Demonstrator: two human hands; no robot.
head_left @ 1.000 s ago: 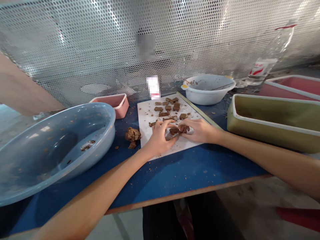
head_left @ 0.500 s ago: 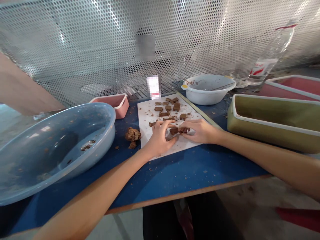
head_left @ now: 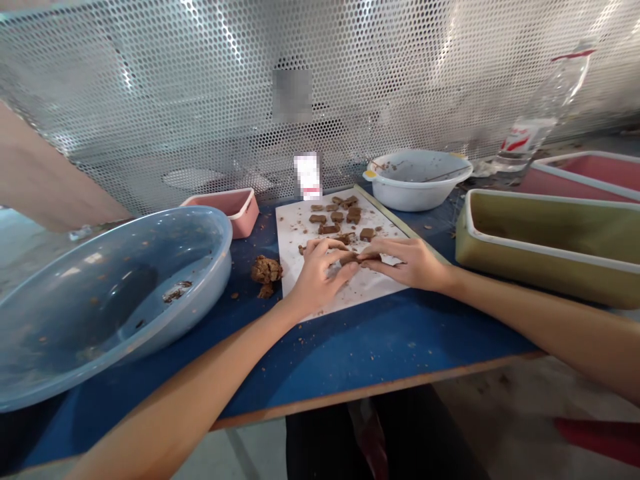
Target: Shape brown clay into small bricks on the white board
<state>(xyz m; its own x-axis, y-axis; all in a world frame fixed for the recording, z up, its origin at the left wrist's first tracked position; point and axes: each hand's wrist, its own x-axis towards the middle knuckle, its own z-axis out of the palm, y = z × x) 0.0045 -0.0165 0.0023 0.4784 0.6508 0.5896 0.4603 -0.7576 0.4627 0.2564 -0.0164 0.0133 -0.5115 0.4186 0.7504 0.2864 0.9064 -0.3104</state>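
Fingers of left hand (head_left: pixel 320 275) and right hand (head_left: pixel 415 263) are half-curled on a part-hidden brown piece (head_left: pixel 350 259), centre. Far left, a basin (head_left: pixel 200 293) is seen.

Hands draw closer together
Left hand (head_left: pixel 317 273) and right hand (head_left: pixel 413 263) now hide more of the lumpy brown clay-like piece (head_left: pixel 351 259).

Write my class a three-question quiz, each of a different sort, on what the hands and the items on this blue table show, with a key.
1. True or false: the left hand and right hand both touch the brown piece.
2. Which has a red-and-white label? A) white tub B) clear plastic bottle C) olive-green trough
3. Fill in: the crumbly brown lump lies between the white sheet and the large ____ basin.
Key: 1 true; 2 B; 3 blue
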